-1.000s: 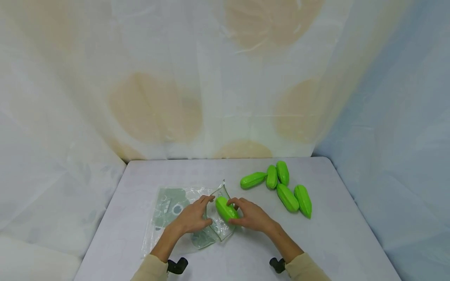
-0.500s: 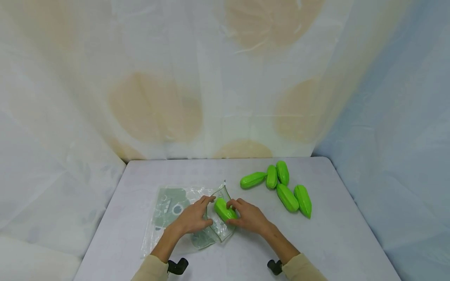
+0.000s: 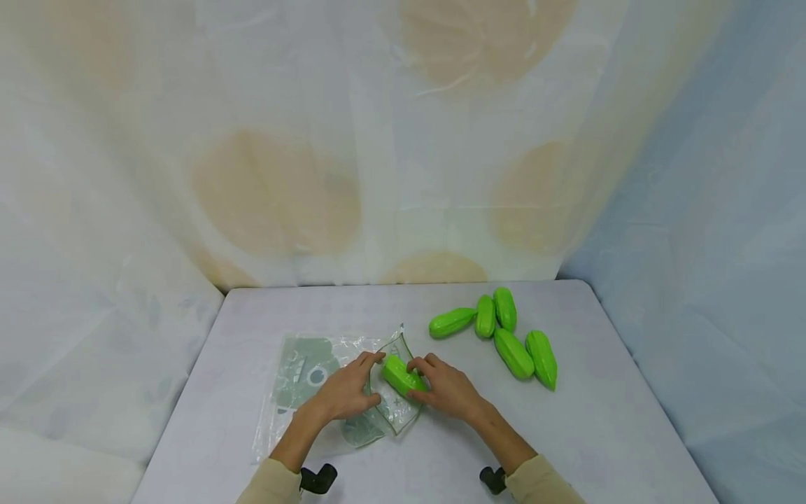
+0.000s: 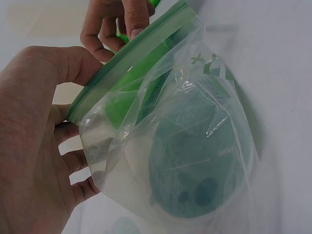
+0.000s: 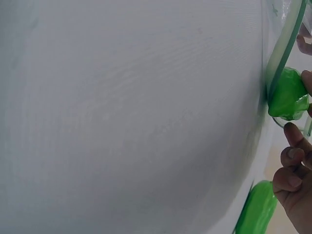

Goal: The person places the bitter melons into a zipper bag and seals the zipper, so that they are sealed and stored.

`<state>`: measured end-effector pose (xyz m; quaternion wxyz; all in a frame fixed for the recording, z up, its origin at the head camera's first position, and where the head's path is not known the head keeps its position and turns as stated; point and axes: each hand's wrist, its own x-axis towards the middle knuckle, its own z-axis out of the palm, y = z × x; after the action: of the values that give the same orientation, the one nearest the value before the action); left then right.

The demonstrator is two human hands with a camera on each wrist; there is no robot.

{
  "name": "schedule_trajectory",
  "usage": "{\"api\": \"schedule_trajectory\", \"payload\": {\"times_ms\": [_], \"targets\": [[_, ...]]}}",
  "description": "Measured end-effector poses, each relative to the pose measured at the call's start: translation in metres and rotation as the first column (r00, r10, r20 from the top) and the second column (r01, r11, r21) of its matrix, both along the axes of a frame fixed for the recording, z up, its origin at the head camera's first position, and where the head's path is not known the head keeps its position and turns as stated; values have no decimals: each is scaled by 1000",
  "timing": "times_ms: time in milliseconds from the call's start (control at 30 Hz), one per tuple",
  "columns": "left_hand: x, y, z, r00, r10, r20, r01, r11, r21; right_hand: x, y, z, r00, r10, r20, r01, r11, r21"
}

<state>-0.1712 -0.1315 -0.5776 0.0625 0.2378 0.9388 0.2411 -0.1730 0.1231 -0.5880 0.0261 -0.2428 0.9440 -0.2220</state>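
My left hand (image 3: 346,388) holds the mouth of a clear zip bag (image 4: 204,146) spread, thumb and fingers at its green zip edge (image 4: 129,63). Pale green printing covers part of the film. My right hand (image 3: 450,385) grips a glossy green, cucumber-shaped piece (image 3: 399,374) by its right end. That piece lies slanted in the bag's mouth. In the left wrist view its green body shows through the film. From the right wrist camera, the piece (image 5: 287,97) sits against the zip edge, with my right fingers (image 5: 295,134) beside it.
Several more green pieces lie at the back right of the white table (image 3: 604,434), one (image 3: 542,360) nearest the right side. A flat clear bag with pale green print (image 3: 308,374) spreads under and left of my left hand. Patterned sheets (image 3: 434,231) hang around the table.
My right hand and the green piece have shifted slightly left, further into the bag's mouth. The left hand stays in place, and the other green pieces lie as before.
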Motion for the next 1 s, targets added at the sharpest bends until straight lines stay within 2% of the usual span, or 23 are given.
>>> {"api": "schedule_trajectory", "payload": {"times_ms": [167, 600, 1000], "targets": [[0, 0, -1, 1000, -3, -9, 2, 1000, -7, 0, 2, -1, 1000, -7, 12, 6, 1000, 21], [1, 1, 1, 1000, -9, -14, 9, 1000, -6, 1, 7, 4, 997, 57, 59, -59, 998, 22], [0, 2, -1, 999, -42, -29, 42, 999, -6, 0, 4, 2, 995, 77, 66, -75, 997, -29]]}}
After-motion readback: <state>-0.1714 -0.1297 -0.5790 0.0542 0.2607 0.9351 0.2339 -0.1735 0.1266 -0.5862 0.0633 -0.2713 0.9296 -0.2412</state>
